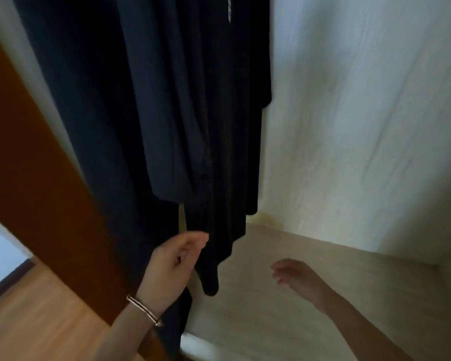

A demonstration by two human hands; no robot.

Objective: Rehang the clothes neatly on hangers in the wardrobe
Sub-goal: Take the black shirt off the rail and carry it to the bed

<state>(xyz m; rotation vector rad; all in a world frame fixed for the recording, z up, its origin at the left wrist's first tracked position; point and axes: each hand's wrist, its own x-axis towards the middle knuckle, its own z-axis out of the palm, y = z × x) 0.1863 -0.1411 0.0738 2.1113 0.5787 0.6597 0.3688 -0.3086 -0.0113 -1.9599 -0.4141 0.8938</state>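
My left hand [176, 267], loosely curled, touches dark hanging clothes [167, 113] at twelve o'clock; right hand [296, 276] spread, empty. Next, probably: straighten the hem.

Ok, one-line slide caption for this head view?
Left hand touches the hem of dark garments hanging in a pale-walled wardrobe while the right hand hovers open, apart from them.

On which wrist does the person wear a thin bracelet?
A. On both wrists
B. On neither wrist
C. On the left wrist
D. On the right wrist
C: the bracelet sits on the wrist of the left hand, next to the hanging dark clothes, while the wrist of the right hand, over the wardrobe floor, is bare.
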